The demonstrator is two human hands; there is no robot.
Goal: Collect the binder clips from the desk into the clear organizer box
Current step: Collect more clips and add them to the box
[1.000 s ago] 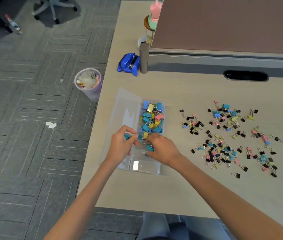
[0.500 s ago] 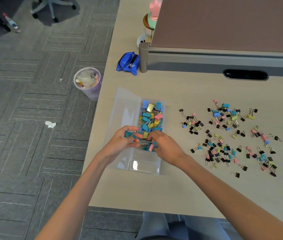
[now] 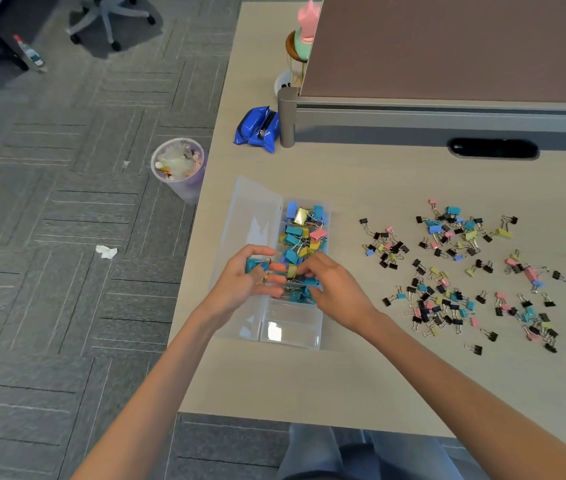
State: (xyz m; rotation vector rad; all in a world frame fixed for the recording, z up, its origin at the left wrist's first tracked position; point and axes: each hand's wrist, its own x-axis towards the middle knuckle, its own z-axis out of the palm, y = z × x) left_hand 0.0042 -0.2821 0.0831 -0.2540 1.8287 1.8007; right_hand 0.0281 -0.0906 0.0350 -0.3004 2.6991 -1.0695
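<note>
The clear organizer box [image 3: 290,332] lies on the desk's left part with its lid [image 3: 252,216] folded open to the left. Its far half holds several large blue, yellow and pink binder clips [image 3: 304,233]. My left hand [image 3: 245,284] hovers over the box's left side, curled around teal binder clips [image 3: 255,265]. My right hand [image 3: 335,289] is over the box's middle, fingertips pinching among the clips there. Many small binder clips [image 3: 454,271] in black, pink, blue and yellow lie scattered on the desk to the right.
A blue packet [image 3: 257,129] lies beside a grey partition post [image 3: 286,116] at the back. A cable slot [image 3: 492,148] sits under the partition. A waste bin [image 3: 179,168] stands on the carpet by the desk's left edge.
Both hands have drawn together over the box's middle. The left hand rose a little with teal clips in it; more clips now lie in the middle of the box.
</note>
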